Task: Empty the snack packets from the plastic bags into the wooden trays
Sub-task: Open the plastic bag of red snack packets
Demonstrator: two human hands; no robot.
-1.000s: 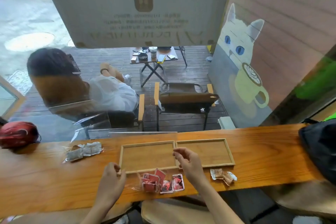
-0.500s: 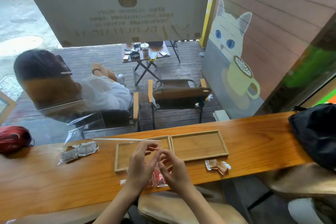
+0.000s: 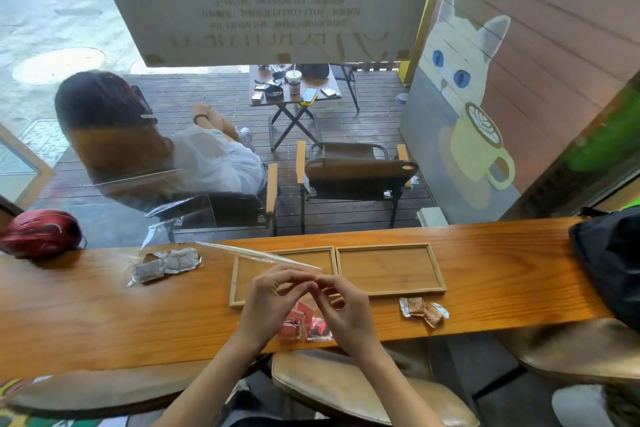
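Presently, both hands are raised together just above the near edge of the long wooden counter [image 3: 104, 315], in front of the left of 2 shallow rectangular wooden trays. The left hand [image 3: 273, 305] and the right hand [image 3: 341, 308] meet at the fingertips, each pinching the top edge of a clear plastic bag of red snack packets [image 3: 303, 322]; the bag hangs between the palms and its lower part reaches the counter edge. The clear film itself is hard to make out; the red packets inside show plainly.

The left wooden tray [image 3: 239, 274] and the right wooden tray [image 3: 436, 270] lie side by side, touching along their shared edge, and hold no packets. A thin clear strip, seemingly plastic [image 3: 256, 255], slants over the far corner of the left tray; whether it touches the tray cannot be determined.

To the left of the trays, well apart from them, lies a clear plastic bag of silver-grey wrapped snack packets [image 3: 164, 263] on the counter. To the right, just in front of the right tray's near corner, lie brown snacks in crinkled clear wrappers [image 3: 424, 311]. A red rounded bag [image 3: 41, 234] sits at the counter's far left end, and a black bag [image 3: 613, 263] at its right end.
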